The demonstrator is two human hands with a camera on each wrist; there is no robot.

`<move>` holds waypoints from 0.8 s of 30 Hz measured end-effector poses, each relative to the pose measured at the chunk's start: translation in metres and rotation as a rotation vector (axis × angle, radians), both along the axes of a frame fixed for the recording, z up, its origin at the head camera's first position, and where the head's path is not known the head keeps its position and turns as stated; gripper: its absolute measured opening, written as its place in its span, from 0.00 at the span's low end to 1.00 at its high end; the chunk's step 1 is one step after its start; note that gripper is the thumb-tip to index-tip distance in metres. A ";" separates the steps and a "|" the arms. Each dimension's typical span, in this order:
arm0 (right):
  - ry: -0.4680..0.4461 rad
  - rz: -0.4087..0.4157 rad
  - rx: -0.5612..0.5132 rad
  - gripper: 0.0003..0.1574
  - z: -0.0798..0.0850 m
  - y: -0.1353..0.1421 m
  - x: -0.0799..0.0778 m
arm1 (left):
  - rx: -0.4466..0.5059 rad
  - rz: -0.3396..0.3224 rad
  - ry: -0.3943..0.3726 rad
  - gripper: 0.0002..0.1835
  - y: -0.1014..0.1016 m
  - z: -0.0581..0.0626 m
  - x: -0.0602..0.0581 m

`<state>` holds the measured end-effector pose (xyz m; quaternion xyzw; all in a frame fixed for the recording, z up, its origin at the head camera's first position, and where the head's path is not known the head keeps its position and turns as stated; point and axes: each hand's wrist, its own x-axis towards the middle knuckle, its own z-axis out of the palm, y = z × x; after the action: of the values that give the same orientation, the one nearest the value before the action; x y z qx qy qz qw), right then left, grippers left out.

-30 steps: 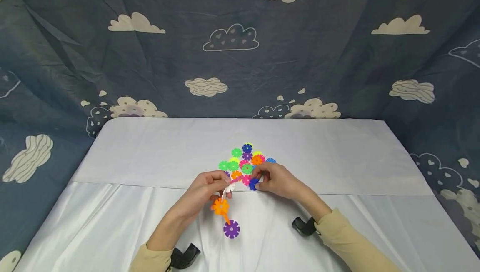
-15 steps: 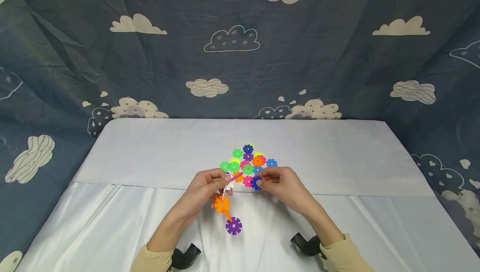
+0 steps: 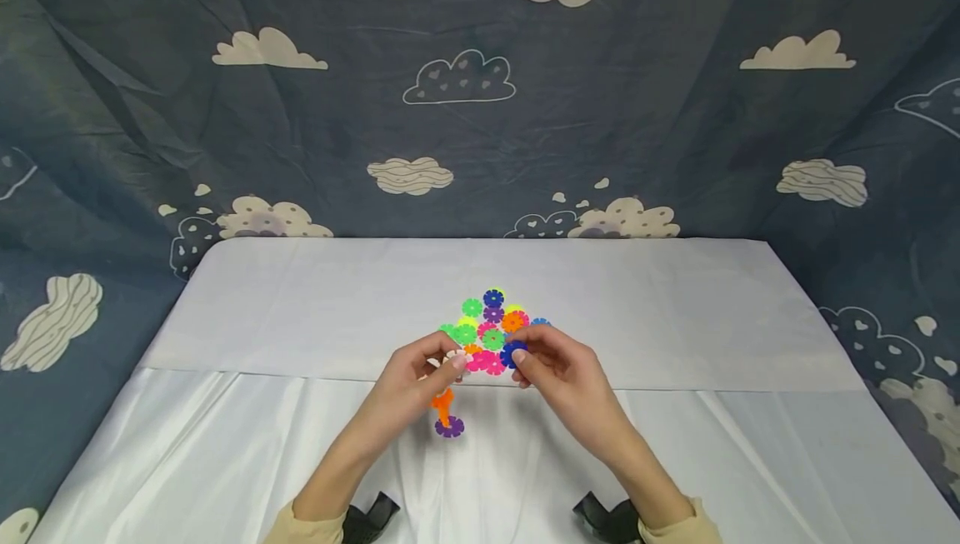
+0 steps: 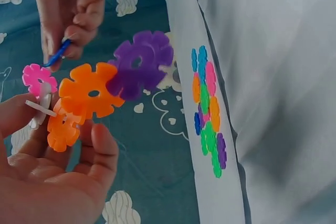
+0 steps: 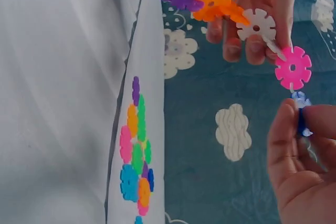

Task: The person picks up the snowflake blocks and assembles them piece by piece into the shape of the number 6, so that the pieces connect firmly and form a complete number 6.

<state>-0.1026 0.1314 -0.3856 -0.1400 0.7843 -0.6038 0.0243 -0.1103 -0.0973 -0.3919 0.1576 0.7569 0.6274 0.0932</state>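
Above the counter [image 3: 300, 302], our left hand [image 3: 420, 371] pinches the disc chain [image 4: 79, 85] by its white discs [image 5: 266, 27] and our right hand [image 3: 570, 377] a blue disc [image 3: 508, 351] just right of its pink disc [image 5: 302, 69], all likely light, stiff and slick, best pinched at the rims.

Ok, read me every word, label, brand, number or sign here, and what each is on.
None readable: no lettering, number or brand shows on the linked discs, blue disc, loose discs, white cloth or black wrist devices. The dark backdrop has only printed clouds and hearts.
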 end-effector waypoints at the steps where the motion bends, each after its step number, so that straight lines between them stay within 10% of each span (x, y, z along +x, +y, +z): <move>1: 0.018 -0.011 0.000 0.14 0.000 -0.001 0.001 | -0.005 0.003 0.019 0.08 0.000 0.001 0.001; 15: 0.187 -0.074 0.097 0.13 0.003 -0.009 0.010 | 0.042 -0.048 0.011 0.11 -0.001 0.000 0.002; 24: 0.008 -0.025 -0.023 0.15 -0.001 -0.007 0.005 | 0.153 -0.062 -0.081 0.13 0.004 -0.006 0.000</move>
<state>-0.0976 0.1240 -0.3862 -0.1330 0.7791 -0.6125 0.0121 -0.1099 -0.0932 -0.3983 0.1623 0.6971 0.6860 0.1308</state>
